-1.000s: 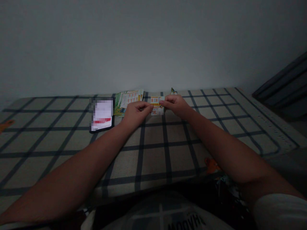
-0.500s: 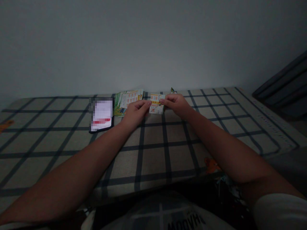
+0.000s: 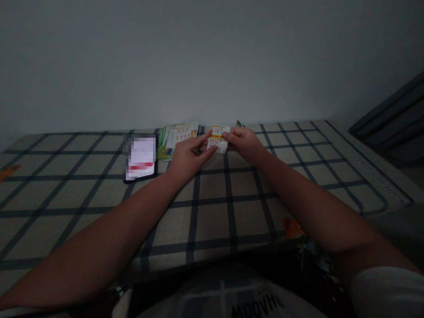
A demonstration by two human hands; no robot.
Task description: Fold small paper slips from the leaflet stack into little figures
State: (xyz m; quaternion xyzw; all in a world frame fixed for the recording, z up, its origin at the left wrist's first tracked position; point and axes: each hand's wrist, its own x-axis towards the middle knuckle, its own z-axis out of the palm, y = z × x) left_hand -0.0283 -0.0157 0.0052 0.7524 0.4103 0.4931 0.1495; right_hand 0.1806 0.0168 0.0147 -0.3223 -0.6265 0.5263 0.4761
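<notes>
Over the far part of the checked cloth, both my hands are at a small printed paper ticket (image 3: pixel 217 140), white with yellow bands and reddish print. My right hand (image 3: pixel 244 139) pinches its right side, thumb on the front face. At its left edge, my left hand (image 3: pixel 190 152) has the thumb low on the front and the other fingers higher up, in a pinch around the ticket. A fanned pile of similar green and white printed tickets (image 3: pixel 179 134) lies behind my left hand, which hides part of it. The fine print is too small to read.
Left of the pile lies a phone or tablet (image 3: pixel 141 157) with a lit, blurred screen. A small dark, colourful item (image 3: pixel 239 123) stands behind my right hand. The checked cloth (image 3: pixel 212 221) covers the table up to a plain wall (image 3: pixel 212 62). Dark striped fabric (image 3: pixel 394 119) is at far right.
My left thumb has moved down and right across the ticket's lower front, opening away from the index finger. The ticket has risen slightly and tilted. The pile and the screen device stay put.
</notes>
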